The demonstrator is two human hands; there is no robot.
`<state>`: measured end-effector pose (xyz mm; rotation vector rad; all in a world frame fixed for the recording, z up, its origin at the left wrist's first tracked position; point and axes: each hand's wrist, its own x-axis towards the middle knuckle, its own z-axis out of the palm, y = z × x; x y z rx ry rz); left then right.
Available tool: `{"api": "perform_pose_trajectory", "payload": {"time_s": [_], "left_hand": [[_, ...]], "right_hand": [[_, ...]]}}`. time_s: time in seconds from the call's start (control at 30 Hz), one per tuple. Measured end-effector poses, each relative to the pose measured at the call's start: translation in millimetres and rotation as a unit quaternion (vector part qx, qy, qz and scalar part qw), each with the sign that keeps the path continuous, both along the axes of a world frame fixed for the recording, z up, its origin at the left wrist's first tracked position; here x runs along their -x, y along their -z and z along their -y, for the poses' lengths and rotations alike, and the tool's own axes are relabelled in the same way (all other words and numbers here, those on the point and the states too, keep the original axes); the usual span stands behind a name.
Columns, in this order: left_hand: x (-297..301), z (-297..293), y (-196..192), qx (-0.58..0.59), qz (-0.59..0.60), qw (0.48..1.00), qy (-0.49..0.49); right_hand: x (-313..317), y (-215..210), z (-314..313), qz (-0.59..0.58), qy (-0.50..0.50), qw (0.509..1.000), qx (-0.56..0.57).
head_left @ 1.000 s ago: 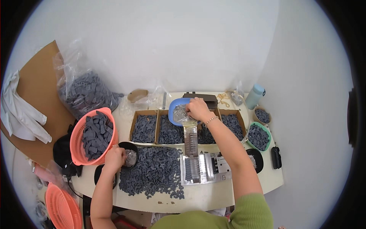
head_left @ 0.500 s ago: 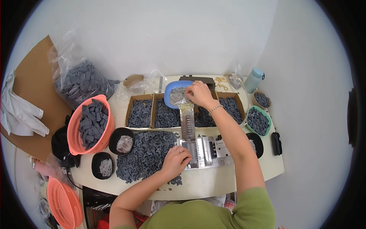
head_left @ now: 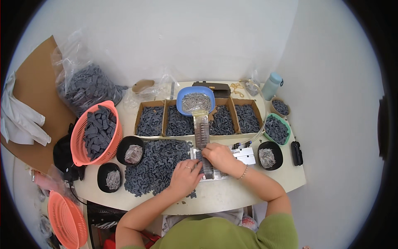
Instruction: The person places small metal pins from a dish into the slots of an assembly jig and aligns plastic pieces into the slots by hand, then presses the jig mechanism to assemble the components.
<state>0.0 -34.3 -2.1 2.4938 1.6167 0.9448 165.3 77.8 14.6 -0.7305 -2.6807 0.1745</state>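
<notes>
A metal fixture (head_left: 244,155) with a slotted block sits at the front middle of the table. My left hand (head_left: 185,177) is at its left side, fingers bent together against the slots. From the right, my right hand (head_left: 219,158) reaches over the same slots, fingertips pinched. Whatever is between the fingers of either hand is too small or hidden to make out. A clear ridged chute (head_left: 202,129) runs from the fixture back to a blue bowl (head_left: 179,102) of thin metal pins (head_left: 195,102). A heap of small dark grey parts (head_left: 155,168) lies beside my left hand.
Behind the fixture, a divided cardboard tray (head_left: 165,120) holds grey parts. Black bowls (head_left: 108,186) of pins stand left and right. A coral basket (head_left: 117,135) of grey pieces is at left. A green bowl (head_left: 286,141) and blue bottle (head_left: 271,86) stand at right, near an air hose (head_left: 265,112).
My right hand has come from the pins in the blue bowl down to the fixture, beside my left hand. My left hand has shifted slightly left.
</notes>
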Motion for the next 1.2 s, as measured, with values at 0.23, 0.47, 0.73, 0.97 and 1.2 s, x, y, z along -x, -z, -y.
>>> {"api": "perform_pose_trajectory", "payload": {"time_s": [0.23, 0.47, 0.73, 0.97, 1.2], "left_hand": [[6.2, -10.9, 4.0, 0.023, -0.013, 0.999, -0.024], [0.0, -15.0, 6.2, 0.031, -0.043, 0.999, -0.011], [-1.8, -17.0, 4.9, 0.033, -0.049, 0.998, -0.007], [-7.6, -5.0, 1.3, 0.042, -0.054, 0.998, -0.006], [-14.6, 5.6, 3.7, 0.017, -0.105, 0.994, -0.026]], "right_hand": [[-10.2, 16.1, 14.8, -0.049, 0.005, 0.998, -0.040], [-24.3, 9.9, 20.1, -0.072, 0.037, 0.996, -0.035], [-23.1, 8.9, 26.7, -0.050, 0.044, 0.994, -0.082], [-26.5, 1.9, 21.7, 0.004, 0.013, 0.994, -0.111], [-28.2, -8.4, 20.7, 0.078, 0.007, 0.978, -0.194]]}}
